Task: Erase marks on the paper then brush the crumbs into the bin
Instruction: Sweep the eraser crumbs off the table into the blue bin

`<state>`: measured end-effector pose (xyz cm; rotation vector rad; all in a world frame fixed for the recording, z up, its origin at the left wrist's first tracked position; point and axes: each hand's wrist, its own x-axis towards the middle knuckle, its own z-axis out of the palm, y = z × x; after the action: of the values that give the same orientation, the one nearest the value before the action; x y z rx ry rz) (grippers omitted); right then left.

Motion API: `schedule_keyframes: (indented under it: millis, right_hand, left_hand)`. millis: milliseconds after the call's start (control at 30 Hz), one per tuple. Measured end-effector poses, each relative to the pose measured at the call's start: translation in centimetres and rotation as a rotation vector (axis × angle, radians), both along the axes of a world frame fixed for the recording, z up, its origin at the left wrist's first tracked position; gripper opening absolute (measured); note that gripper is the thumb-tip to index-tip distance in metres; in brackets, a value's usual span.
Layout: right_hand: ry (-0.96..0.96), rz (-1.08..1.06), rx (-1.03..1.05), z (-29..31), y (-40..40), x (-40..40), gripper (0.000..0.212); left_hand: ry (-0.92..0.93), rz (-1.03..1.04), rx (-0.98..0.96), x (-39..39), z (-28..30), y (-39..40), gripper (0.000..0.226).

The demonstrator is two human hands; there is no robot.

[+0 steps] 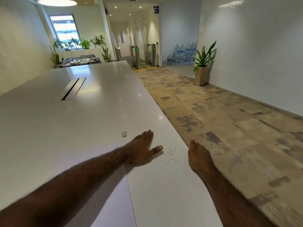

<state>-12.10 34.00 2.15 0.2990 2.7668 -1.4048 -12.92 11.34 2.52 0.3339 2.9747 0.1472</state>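
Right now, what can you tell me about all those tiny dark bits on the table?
The crumbs are tiny dark specks and short curly slivers, most likely eraser rubbings. They lie loosely scattered on the white table, close to its right edge. They sit between the left hand, which lies flat with straight fingers beside them, and the right hand at the edge. Neither hand plainly touches them.

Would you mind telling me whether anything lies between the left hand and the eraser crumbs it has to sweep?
Nothing visible does. The left hand lies flat on the table, the crumbs just beyond its thumb; the eraser sits off to the other side.
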Motion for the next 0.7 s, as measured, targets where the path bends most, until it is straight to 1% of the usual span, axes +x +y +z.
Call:
schedule_keyframes:
  millis: [67, 133, 167, 233, 267, 300, 333, 367, 400, 467, 533, 600, 667, 700]
  right_hand:
    - [-0.008, -0.015, -0.015, 0.1, 0.0, -0.1, 0.058]
    - [-0.023, -0.034, -0.034, -0.1, 0.2, -0.3, 0.058]
    - [-0.029, -0.042, -0.045, -0.1, 0.3, -0.3, 0.058]
    - [-0.031, -0.062, -0.068, -0.3, 0.4, -0.4, 0.059]
    - [-0.031, -0.073, -0.079, -0.3, 0.4, -0.4, 0.059]
    - [-0.029, -0.078, -0.088, -0.3, 0.6, -0.3, 0.06]
    - [-0.026, -0.077, -0.096, -0.4, 0.6, -0.3, 0.06]
    - [-0.023, -0.07, -0.105, -0.4, 0.6, -0.2, 0.059]
    - [-0.026, -0.061, -0.108, -0.4, 0.6, -0.1, 0.059]
    - [-0.026, -0.047, -0.1, -0.2, 0.5, 0.1, 0.058]
    - [-0.036, -0.053, -0.106, -0.2, 0.6, -0.2, 0.059]
    - [-0.051, -0.077, -0.118, -0.3, 0.8, -0.3, 0.06]
    - [-0.051, -0.106, -0.162, -0.3, 0.8, -0.2, 0.059]
    - [-0.042, -0.119, -0.182, -0.2, 0.7, 0.0, 0.058]
  left_hand:
    - [0.036, 0.035, -0.011, 0.3, -1.3, 1.6, 0.108]
    - [0.05, -0.005, 0.031, 0.8, -1.6, 4.2, 0.105]
    - [0.038, -0.058, 0.076, 1.2, -1.4, 5.6, 0.101]
    - [-0.007, -0.103, 0.251, 2.2, -0.7, 7.2, 0.091]
    - [0.005, -0.063, 0.326, 2.5, -0.4, 6.8, 0.089]
    - [0.052, 0.008, 0.336, 2.6, -0.2, 6.1, 0.09]
    - [0.107, 0.1, 0.273, 2.5, -0.2, 4.9, 0.094]
    - [0.121, 0.206, 0.181, 2.4, -0.4, 3.7, 0.098]
    - [0.097, 0.3, 0.109, 2.6, -0.6, 2.7, 0.102]
    - [0.057, 0.373, 0.052, 2.9, -1.2, 2.7, 0.105]
    - [0.088, 0.331, 0.077, 3.3, -1.6, 4.7, 0.107]
    - [0.11, 0.201, 0.13, 3.9, -1.9, 7.6, 0.104]
    - [0.069, 0.042, 0.186, 5.0, -1.4, 10.2, 0.099]
    - [0.036, 0.014, 0.255, 5.5, -1.0, 10.7, 0.096]
